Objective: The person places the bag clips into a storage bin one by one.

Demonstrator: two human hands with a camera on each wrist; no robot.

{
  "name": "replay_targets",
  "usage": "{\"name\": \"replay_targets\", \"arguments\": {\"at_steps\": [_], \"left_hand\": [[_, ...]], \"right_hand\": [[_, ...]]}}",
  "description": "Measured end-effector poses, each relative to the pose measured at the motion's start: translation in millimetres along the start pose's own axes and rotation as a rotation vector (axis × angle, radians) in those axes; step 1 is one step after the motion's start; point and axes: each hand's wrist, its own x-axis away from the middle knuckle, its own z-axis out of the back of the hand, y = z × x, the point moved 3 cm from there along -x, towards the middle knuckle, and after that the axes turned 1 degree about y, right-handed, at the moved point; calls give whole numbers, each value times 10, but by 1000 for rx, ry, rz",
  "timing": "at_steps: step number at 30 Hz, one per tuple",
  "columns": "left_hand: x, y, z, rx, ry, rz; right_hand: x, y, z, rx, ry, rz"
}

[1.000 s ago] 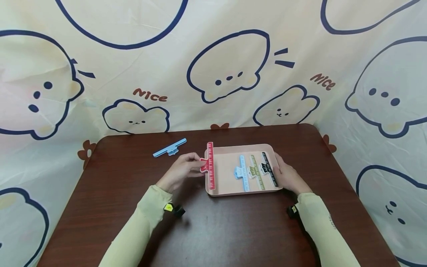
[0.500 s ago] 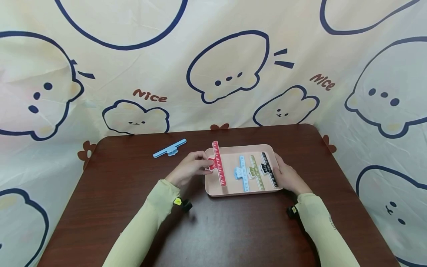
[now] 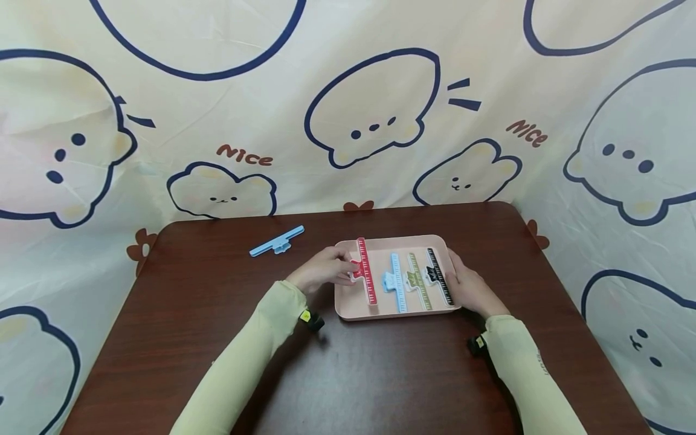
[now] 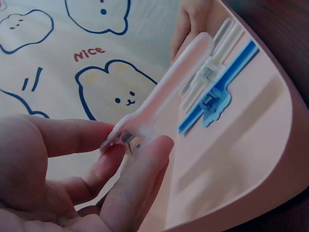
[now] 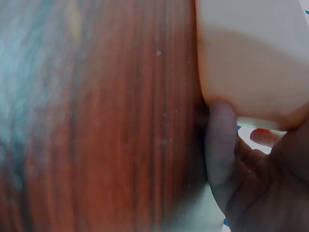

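Observation:
My left hand (image 3: 325,269) pinches a red ruler clip (image 3: 367,272) by its handle, between thumb and fingers. The clip is over the left part of a pale pink tray (image 3: 353,311); in the left wrist view its pale underside and spring (image 4: 129,137) show. At the tray's right end, my right hand (image 3: 470,286) holds the rim, with its thumb (image 5: 221,140) against the wall in the right wrist view. Lying in the tray, from left to right, are a blue ruler clip (image 3: 399,283), a green one (image 3: 420,281) and a black one (image 3: 439,275).
Another blue clip (image 3: 277,241) lies on the dark wooden table (image 3: 380,374), beyond the tray to the left. A pale cloth (image 3: 370,181) with cartoon drawings hangs behind and beside the table.
My left hand has carried the red clip rightwards from the tray's left rim to over its inside, and the clip has come lower. The right hand and tray have stayed put.

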Motion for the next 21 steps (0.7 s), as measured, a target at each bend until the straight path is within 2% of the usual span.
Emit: {"name": "replay_targets", "arguments": {"at_steps": [9, 15, 21], "left_hand": [[-89, 27, -105, -98, -45, -11], [-146, 14, -162, -142, -54, -3], [-202, -17, -206, -232, -41, 32]], "right_hand": [[3, 18, -4, -6, -2, -7], [5, 16, -11, -12, -10, -6], [8, 10, -2, -7, -5, 1]]}}
